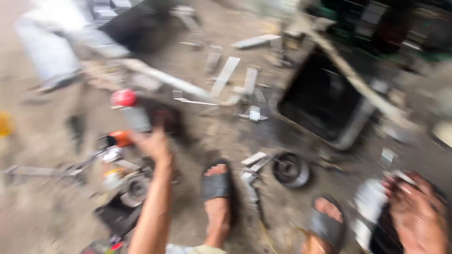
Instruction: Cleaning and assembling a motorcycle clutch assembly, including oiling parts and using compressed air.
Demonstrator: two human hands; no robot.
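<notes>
I am looking down at a dirt floor (42,141) littered with metal offcuts, with a big dark open-topped box (320,101) lying out at about two o'clock from my feet. My left hand (153,143) is stretching forward with its fingers loosely spread and holding nothing; the blur keeps me from telling more than that. The red-capped spray can (129,110) is sitting just beyond those fingertips at roughly eleven o'clock, its long axis running from the cap at the upper left down toward the lower right, so it is lying near enough along my reach. My right hand (416,214) is hanging far off at four o'clock, wrapped around a white and black object (372,207) I cannot make out, well apart from the can. A small round metal wheel (291,169) is resting between my sandalled feet.
</notes>
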